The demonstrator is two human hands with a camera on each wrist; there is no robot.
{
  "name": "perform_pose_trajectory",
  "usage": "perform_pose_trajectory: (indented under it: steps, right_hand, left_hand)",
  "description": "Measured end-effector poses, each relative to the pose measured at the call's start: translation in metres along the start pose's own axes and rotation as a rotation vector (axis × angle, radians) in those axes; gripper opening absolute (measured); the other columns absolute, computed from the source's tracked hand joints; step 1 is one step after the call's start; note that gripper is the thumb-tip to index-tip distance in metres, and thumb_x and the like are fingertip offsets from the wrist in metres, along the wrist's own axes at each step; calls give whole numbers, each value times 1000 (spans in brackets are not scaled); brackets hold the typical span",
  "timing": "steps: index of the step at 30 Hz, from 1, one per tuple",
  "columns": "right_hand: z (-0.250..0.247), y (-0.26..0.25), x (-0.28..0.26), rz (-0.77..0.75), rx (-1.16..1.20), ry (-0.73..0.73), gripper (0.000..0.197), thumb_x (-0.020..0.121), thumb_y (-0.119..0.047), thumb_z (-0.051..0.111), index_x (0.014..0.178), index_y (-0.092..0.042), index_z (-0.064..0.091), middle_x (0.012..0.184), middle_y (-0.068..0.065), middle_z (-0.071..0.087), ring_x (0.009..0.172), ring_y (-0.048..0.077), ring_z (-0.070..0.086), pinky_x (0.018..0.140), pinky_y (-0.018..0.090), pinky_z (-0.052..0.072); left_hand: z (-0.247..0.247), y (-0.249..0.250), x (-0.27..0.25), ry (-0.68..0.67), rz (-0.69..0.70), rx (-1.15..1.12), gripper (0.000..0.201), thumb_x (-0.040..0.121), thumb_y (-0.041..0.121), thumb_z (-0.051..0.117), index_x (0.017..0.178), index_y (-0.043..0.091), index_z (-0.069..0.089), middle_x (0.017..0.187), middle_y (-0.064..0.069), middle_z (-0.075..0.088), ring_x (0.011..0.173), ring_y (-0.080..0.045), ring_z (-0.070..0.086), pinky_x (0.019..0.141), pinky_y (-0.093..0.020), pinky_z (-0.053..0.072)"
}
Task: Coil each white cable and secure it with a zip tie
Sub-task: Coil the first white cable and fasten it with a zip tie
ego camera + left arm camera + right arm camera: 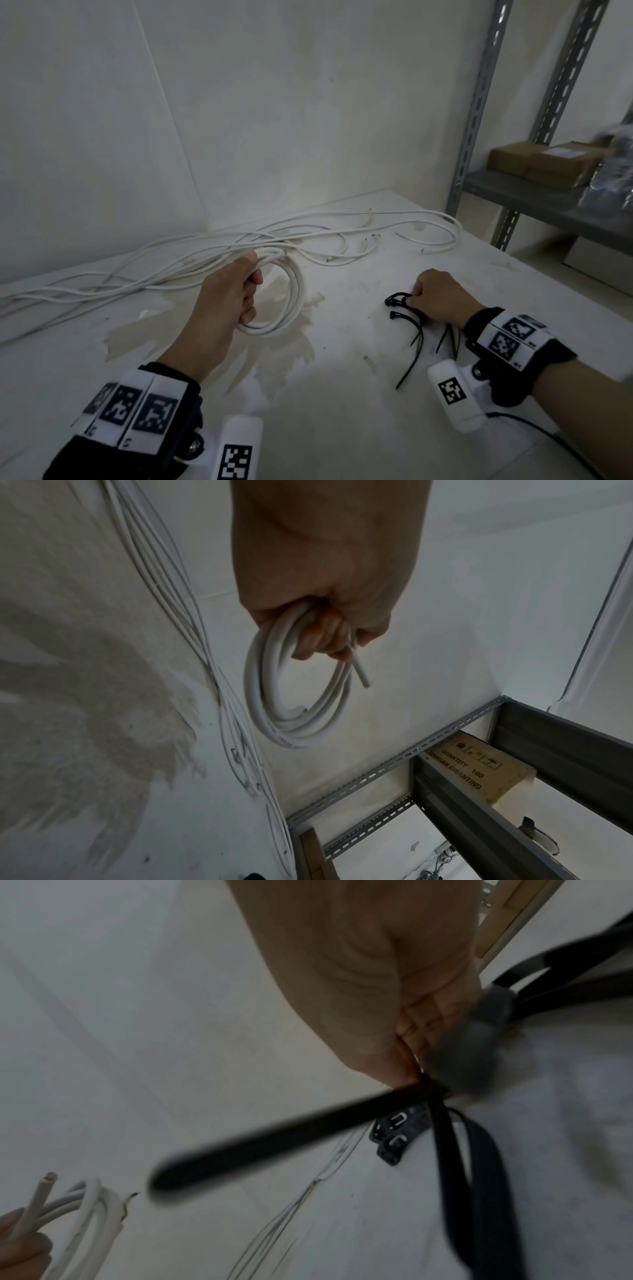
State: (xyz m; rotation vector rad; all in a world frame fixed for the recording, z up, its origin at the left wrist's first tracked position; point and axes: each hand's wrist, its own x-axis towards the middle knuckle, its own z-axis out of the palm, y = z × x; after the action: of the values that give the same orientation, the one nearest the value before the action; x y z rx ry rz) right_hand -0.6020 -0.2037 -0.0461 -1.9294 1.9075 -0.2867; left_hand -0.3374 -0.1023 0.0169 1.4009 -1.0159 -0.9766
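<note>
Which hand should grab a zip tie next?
Probably the right hand: its fingers already pinch the black zip ties, while the left hand grips the coiled white cable.

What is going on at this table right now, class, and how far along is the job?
A person is bundling white cables. The left hand grips a coiled white cable, its cut end sticking out past the fingers. The right hand pinches at a small pile of black zip ties lying on the white table. No tie is around the coil yet. More loose white cables lie uncoiled by the wall.
</note>
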Motion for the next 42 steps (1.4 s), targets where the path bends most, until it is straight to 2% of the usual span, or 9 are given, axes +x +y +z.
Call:
perform_pose_trajectory:
  steps: [10, 16, 21, 24, 27, 34, 36, 38, 42]
  right_hand:
    - [-14, -45, -34, -260, 249, 356, 12, 86, -22, 61, 80, -13, 56, 71, -2, 56, 70, 19, 54, 65, 28, 40]
    - [-6, -92, -52, -294, 65, 282, 12, 90, -29, 55, 86, -18, 56, 85, 3, 63, 81, 24, 56, 67, 27, 37]
    - [1, -132, -77, -486, 471, 80, 7, 87, -17, 61, 79, -18, 62, 66, -2, 61, 47, 4, 57, 50, 12, 42]
    - [12, -166, -96, -541, 662, -59, 13, 86, -11, 61, 78, -21, 61, 62, -3, 61, 45, 3, 57, 47, 14, 44]
    - [29, -196, -104, -574, 725, -65, 17, 82, -12, 66, 74, -24, 56, 58, 1, 61, 47, 11, 58, 51, 23, 47]
    - [61, -248, -106, -517, 821, -31, 26, 73, 3, 59, 66, -13, 40, 58, 11, 50, 33, 12, 48, 35, 17, 33]
    - [65, -257, -108, -532, 824, 2, 27, 71, 1, 59, 63, -14, 37, 57, 11, 50, 41, 19, 52, 38, 21, 35]
    - [65, -264, -111, -541, 889, 4, 30, 74, 4, 59, 62, -12, 36, 55, 8, 47, 36, 10, 50, 36, 18, 36]
    - [67, -269, -116, -574, 1048, -115, 34, 81, 1, 62, 64, -13, 36, 61, 17, 56, 41, 15, 58, 40, 21, 43]
  left_hand:
    - [-12, 2, -2, 23, 5, -44, 36, 95, 29, 42, 63, 12, 47, 38, 10, 28, 33, -4, 23, 34, -16, 24]
    - [-32, 3, -8, 47, 17, -41, 36, 95, 30, 41, 65, 11, 47, 37, 9, 28, 33, -4, 23, 35, -17, 24]
    - [-57, 3, -14, 103, 22, -72, 38, 96, 29, 40, 64, 10, 47, 38, 11, 27, 33, -5, 23, 36, -18, 24]
    - [-69, 3, -18, 163, 28, -125, 39, 95, 28, 41, 61, 10, 47, 38, 10, 27, 33, -6, 22, 35, -18, 22]
    - [-81, 3, -22, 227, 43, -138, 38, 94, 26, 43, 61, 9, 47, 37, 10, 27, 33, -7, 22, 35, -18, 23]
    - [-108, -6, -31, 379, 123, -122, 12, 92, 17, 49, 80, 19, 51, 38, 8, 37, 36, -6, 30, 37, -22, 27]
    - [-112, -9, -35, 378, 143, -117, 7, 91, 18, 50, 92, 24, 52, 40, 8, 39, 37, -6, 32, 37, -21, 28]
    - [-114, -13, -37, 350, 174, -86, 13, 92, 18, 49, 97, 29, 53, 41, 8, 39, 35, -5, 32, 36, -19, 28]
    - [-118, -13, -36, 288, 186, -114, 20, 95, 17, 44, 85, 17, 61, 41, 8, 33, 38, -9, 27, 37, -18, 25]
